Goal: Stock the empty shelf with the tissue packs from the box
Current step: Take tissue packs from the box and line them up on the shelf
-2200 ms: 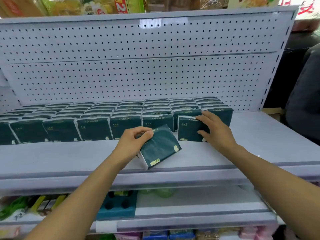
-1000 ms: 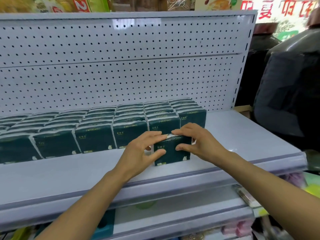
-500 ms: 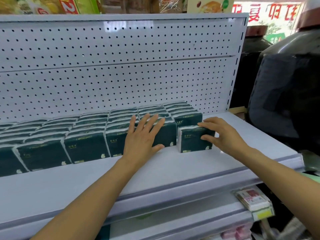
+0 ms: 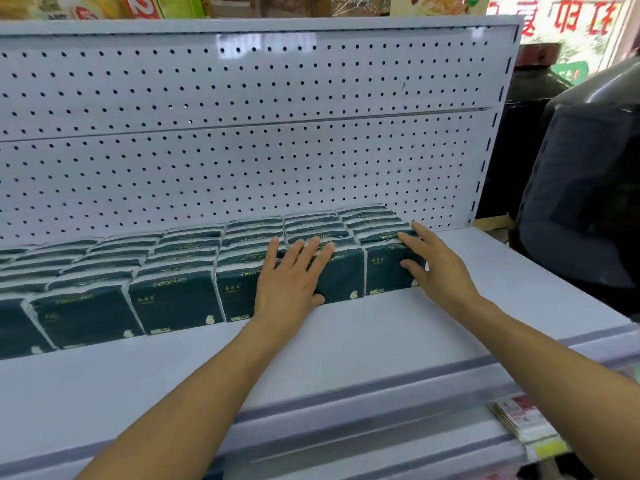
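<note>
Several rows of dark green tissue packs [image 4: 176, 299] stand upright on the white shelf [image 4: 346, 344], filling its back from the left edge to near the right end. My left hand [image 4: 291, 278] lies flat with straight fingers against the front of the packs near the right end of the row. My right hand [image 4: 440, 268] presses on the rightmost front pack [image 4: 384, 271], fingers over its top corner and thumb on its face. The box is out of view.
A white pegboard back panel [image 4: 242, 150] rises behind the packs. A large dark rounded object [image 4: 588, 188] stands just past the shelf's right end. A lower shelf holds small packets [image 4: 519, 417] at the bottom right. Bare shelf surface lies in front of the packs.
The pack my left hand carried now stands at the right end of the front row. My right hand pushed it back into line while my left hand flattened against the neighbouring packs.
</note>
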